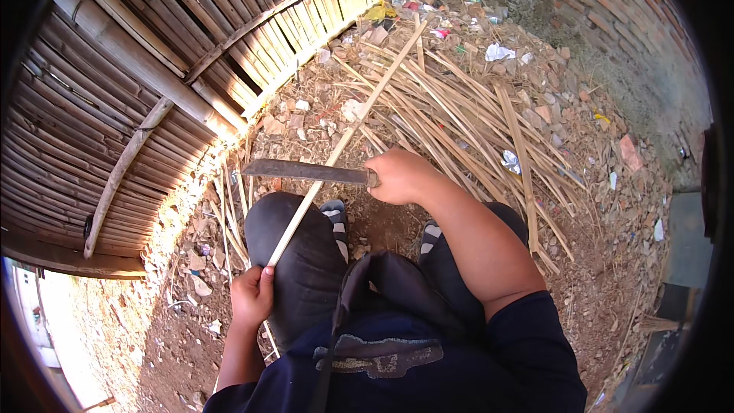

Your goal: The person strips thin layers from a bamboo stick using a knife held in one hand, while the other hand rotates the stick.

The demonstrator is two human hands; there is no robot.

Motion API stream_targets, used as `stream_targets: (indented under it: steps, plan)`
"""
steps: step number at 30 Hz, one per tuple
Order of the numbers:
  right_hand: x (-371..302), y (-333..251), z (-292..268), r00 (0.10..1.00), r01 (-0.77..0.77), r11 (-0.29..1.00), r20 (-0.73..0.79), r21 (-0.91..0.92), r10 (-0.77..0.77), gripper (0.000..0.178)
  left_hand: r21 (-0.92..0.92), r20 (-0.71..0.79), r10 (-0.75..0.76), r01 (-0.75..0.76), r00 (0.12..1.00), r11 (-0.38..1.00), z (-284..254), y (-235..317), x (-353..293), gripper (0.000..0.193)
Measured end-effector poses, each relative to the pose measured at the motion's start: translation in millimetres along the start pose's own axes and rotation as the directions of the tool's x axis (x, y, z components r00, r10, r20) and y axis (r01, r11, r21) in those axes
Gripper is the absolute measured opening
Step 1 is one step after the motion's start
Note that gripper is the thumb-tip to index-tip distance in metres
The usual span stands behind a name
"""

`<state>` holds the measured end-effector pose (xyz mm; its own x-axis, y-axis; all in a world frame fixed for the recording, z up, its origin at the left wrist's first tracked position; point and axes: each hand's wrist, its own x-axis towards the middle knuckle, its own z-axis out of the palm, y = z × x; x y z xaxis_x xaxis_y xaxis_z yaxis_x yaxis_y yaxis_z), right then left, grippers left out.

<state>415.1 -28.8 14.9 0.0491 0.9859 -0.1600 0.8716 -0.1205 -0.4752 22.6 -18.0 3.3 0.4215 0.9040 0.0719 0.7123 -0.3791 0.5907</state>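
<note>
My right hand (399, 176) is closed round the handle of a machete (310, 171), whose long dark blade points left. The blade lies across a pale bamboo strip (358, 124), over my left knee. My left hand (252, 296) grips the strip's near end beside that knee, thumb on top. From there the strip slants up and away to the right, its far end above a heap of bamboo strips (466, 118). Whether the edge bites into the strip cannot be made out.
A bamboo-slat wall (138, 99) curves along the left; a brick wall (612, 0) stands at the back right. Rubble and litter, including a crumpled white scrap (500, 53), cover the ground. More thin strips (232, 214) lie left of my left knee.
</note>
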Motion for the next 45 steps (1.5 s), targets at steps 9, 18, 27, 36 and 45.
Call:
stream_targets:
  steps: [9,18,27,36,45]
  plan:
    - [-1.5,0.5,-17.5,0.997,-0.027,1.000,0.076,-0.001,0.027,0.029,-0.008,0.013,-0.020,0.021,1.000,1.000,-1.2,2.6,-0.5,0.048]
    - [0.8,3.5,-13.7,0.996,-0.047,0.998,0.072,0.050,0.044,0.027,0.001,0.000,-0.005,0.005,1.000,1.000,-1.0,3.5,0.2,0.048]
    - [-3.1,-3.0,-18.3,0.991,-0.079,0.997,0.109,0.015,0.077,0.027,-0.025,-0.016,-0.001,0.001,1.000,1.000,2.4,-1.1,-0.6,0.048]
    - [-3.3,0.9,-21.3,0.995,-0.054,0.999,0.088,-0.002,0.054,0.031,-0.035,-0.010,0.007,-0.007,1.000,0.999,1.3,0.1,0.2,0.047]
    - [-2.8,-1.2,-18.7,0.993,-0.066,0.998,0.099,0.001,0.066,0.034,-0.044,-0.008,0.004,-0.004,1.000,0.999,1.3,-0.2,0.2,0.046]
